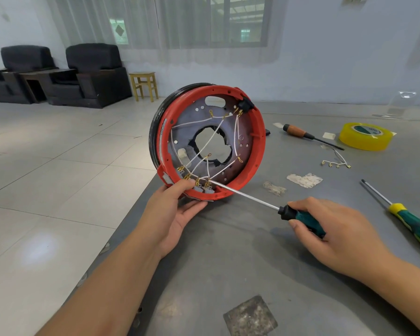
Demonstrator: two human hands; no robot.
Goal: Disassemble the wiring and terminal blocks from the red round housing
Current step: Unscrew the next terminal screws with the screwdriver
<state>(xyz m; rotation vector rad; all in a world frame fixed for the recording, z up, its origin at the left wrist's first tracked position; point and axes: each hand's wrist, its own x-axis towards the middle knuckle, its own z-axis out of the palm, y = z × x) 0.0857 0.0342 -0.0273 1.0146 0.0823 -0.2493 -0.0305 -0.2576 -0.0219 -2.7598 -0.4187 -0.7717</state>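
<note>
We see the red round housing [258,141] tilted on edge at the grey table's [228,263] near-left corner; inside it, white wires [216,132] run to gold terminals and grey terminal blocks [203,189] at the bottom rim. Left hand [177,212] grips that bottom rim, thumb inside. Right hand [335,229] grips a green-handled screwdriver [301,218], tip at the blocks. The yellow tape roll [365,137] has a label, unreadable. A removed wire bundle [336,162] lies beside it.

Soft daylight from the curtained window [228,20], faint shadows, wide-angle bending at the edges.
</note>
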